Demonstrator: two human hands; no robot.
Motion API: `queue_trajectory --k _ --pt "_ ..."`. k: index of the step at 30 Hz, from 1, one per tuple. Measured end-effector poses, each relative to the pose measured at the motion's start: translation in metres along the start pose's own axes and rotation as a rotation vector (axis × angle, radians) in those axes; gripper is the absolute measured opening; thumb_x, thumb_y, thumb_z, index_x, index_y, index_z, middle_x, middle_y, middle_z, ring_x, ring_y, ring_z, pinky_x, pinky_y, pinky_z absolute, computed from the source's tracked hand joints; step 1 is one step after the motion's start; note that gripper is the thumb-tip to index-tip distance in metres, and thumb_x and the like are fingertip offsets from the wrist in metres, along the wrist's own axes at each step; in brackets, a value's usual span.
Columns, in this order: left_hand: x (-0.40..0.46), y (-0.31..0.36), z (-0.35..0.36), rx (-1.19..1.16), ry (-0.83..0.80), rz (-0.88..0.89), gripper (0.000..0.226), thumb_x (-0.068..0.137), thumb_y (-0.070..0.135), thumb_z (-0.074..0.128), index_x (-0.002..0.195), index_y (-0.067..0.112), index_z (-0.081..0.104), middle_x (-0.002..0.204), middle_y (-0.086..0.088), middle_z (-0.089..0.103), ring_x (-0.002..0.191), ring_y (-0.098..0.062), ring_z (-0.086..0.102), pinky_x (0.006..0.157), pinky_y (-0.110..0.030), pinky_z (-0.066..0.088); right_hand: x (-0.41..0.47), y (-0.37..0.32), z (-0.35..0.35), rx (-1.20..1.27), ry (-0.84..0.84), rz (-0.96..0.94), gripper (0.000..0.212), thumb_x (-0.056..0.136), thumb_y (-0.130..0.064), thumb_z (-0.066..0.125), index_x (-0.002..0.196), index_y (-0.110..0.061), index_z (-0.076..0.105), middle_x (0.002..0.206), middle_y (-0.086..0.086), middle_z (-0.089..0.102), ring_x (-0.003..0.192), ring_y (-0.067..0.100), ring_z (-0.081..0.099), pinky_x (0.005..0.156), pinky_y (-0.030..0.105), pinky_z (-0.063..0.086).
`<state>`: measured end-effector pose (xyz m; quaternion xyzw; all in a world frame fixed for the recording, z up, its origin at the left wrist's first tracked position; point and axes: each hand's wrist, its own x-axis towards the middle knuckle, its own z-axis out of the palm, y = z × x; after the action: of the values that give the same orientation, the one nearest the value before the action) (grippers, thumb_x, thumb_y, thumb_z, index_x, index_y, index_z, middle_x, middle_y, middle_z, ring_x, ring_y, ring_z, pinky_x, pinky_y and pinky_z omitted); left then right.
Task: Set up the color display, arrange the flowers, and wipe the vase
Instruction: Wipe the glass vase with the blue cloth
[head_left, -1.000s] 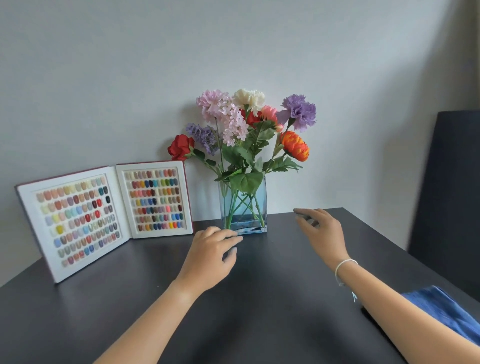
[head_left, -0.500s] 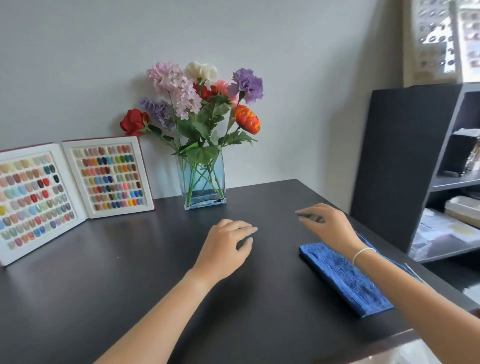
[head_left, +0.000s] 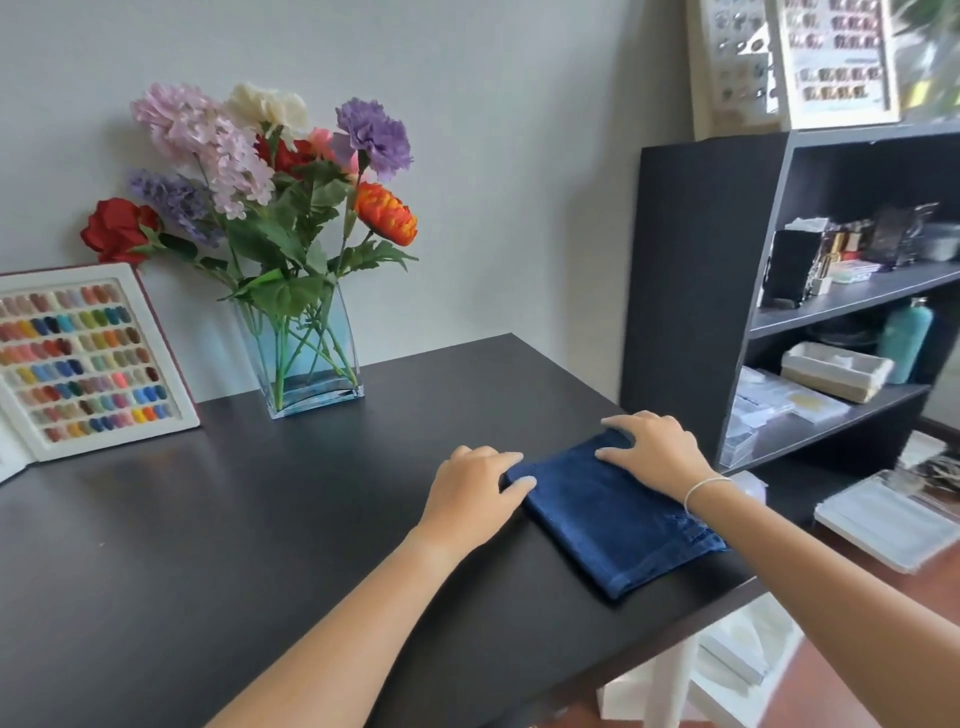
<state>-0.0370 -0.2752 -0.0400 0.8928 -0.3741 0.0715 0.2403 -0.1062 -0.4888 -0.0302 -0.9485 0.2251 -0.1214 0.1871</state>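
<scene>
A folded dark-blue cloth (head_left: 613, 525) lay near the bench's (head_left: 208, 545) right edge; the left hand (head_left: 475, 491) pinched its far corner, the right hand (head_left: 652, 452) rested flat, fingers spread (color display (head_left: 78, 358) cropped left).

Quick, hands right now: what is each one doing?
Left hand: fingers curled over the near-left corner of the blue cloth, gripping it.
Right hand: open, fingers spread, resting on the cloth's far end.
</scene>
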Motion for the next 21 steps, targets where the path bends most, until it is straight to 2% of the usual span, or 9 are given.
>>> queue_trajectory --k 4,7,9,11,13,15,16,18,21 --pt "0.006 -0.001 0.004 -0.088 -0.049 -0.112 0.041 0.086 0.037 0.058 0.123 0.02 0.058 0.108 -0.003 0.063 0.108 -0.021 0.05 0.092 -0.031 0.041 0.008 -0.004 0.002 0.019 -0.038 0.046 0.051 0.084 -0.039 0.058 0.131 -0.026 0.045 0.131 0.005 0.054 0.123 0.031 0.041 0.1 0.044 0.033" --pt "0.01 0.001 0.002 -0.271 -0.074 -0.17 0.019 0.084 0.022 0.061 0.1 0.018 0.07 0.093 0.0 0.069 0.092 -0.018 0.061 0.077 -0.023 0.045 0.013 -0.008 0.0 0.064 -0.058 0.058 0.041 0.081 -0.03 0.062 0.121 -0.023 0.054 0.126 0.003 0.058 0.118 0.029 0.047 0.101 0.044 0.035" --pt "0.012 0.0 -0.001 -0.344 -0.066 -0.189 0.012 0.082 0.018 0.061 0.089 0.018 0.07 0.084 0.007 0.068 0.083 -0.012 0.061 0.068 -0.017 0.043 0.017 -0.012 -0.002 0.104 -0.077 0.056 0.031 0.079 -0.024 0.064 0.11 -0.02 0.062 0.116 0.005 0.063 0.108 0.029 0.053 0.097 0.044 0.04" --pt "0.014 -0.002 -0.008 -0.438 -0.026 -0.206 0.008 0.082 0.018 0.061 0.083 0.021 0.069 0.079 0.012 0.065 0.078 -0.008 0.059 0.065 -0.016 0.041 0.019 -0.016 -0.004 0.158 -0.076 0.02 0.024 0.079 -0.021 0.064 0.103 -0.015 0.065 0.103 0.006 0.065 0.096 0.026 0.057 0.085 0.038 0.045" --pt "0.015 -0.006 -0.018 -0.53 0.028 -0.236 0.006 0.082 0.021 0.061 0.082 0.023 0.066 0.077 0.014 0.062 0.073 -0.006 0.056 0.062 -0.015 0.04 0.02 -0.023 -0.01 0.315 -0.032 -0.018 0.014 0.08 -0.018 0.064 0.093 -0.013 0.066 0.089 0.005 0.066 0.082 0.022 0.058 0.07 0.028 0.046" --pt "0.016 -0.013 -0.032 -0.594 0.09 -0.281 0.006 0.084 0.021 0.058 0.087 0.023 0.063 0.084 0.009 0.063 0.075 -0.005 0.055 0.064 -0.016 0.041 0.021 -0.034 -0.018 0.537 -0.014 -0.037 0.003 0.081 -0.016 0.064 0.081 -0.018 0.066 0.076 0.002 0.065 0.066 0.016 0.057 0.057 0.021 0.046" --pt "0.017 -0.018 -0.04 -0.631 0.117 -0.302 0.008 0.085 0.021 0.057 0.091 0.022 0.063 0.089 0.005 0.064 0.078 -0.007 0.056 0.066 -0.019 0.043 0.022 -0.041 -0.022 0.612 -0.027 -0.053 0.004 0.082 -0.017 0.064 0.079 -0.02 0.064 0.073 0.001 0.064 0.06 0.013 0.055 0.055 0.021 0.045" --pt "0.018 -0.03 -0.058 -0.725 0.17 -0.334 0.012 0.087 0.02 0.054 0.097 0.019 0.062 0.097 -0.002 0.067 0.084 -0.013 0.059 0.073 -0.025 0.048 0.026 -0.058 -0.026 0.733 -0.097 -0.09 0.003 0.083 -0.018 0.063 0.081 -0.018 0.064 0.073 0.004 0.064 0.061 0.014 0.055 0.06 0.024 0.047" --pt "0.015 -0.05 -0.089 -0.83 0.269 -0.342 0.008 0.089 0.019 0.054 0.094 0.021 0.061 0.097 -0.001 0.066 0.084 -0.013 0.059 0.067 -0.023 0.045 0.031 -0.087 -0.027 0.914 -0.256 -0.177 0.008 0.085 -0.017 0.06 0.091 -0.014 0.064 0.088 0.01 0.064 0.077 0.02 0.059 0.072 0.03 0.048"
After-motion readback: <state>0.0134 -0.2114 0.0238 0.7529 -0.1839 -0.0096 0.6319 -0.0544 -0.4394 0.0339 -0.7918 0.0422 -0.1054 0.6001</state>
